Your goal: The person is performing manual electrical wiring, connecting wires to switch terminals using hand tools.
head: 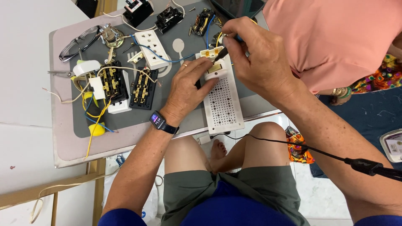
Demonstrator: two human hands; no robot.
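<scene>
Screwdriver (pixel 222 52) pinched in our right hand (pixel 255 54), tip in socket (pixel 217 69); left hand (pixel 188 90) fingers clamp socket on tabletop (pixel 63 138); screw-turning step.

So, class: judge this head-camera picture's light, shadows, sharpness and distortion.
Head view: soft, even light, with only faint shadows under the left hand and right hand; the white perforated plastic strip and the black sockets with brass contacts look sharp; the grey mat's edges bow near the frame sides; no strong glare.
</scene>
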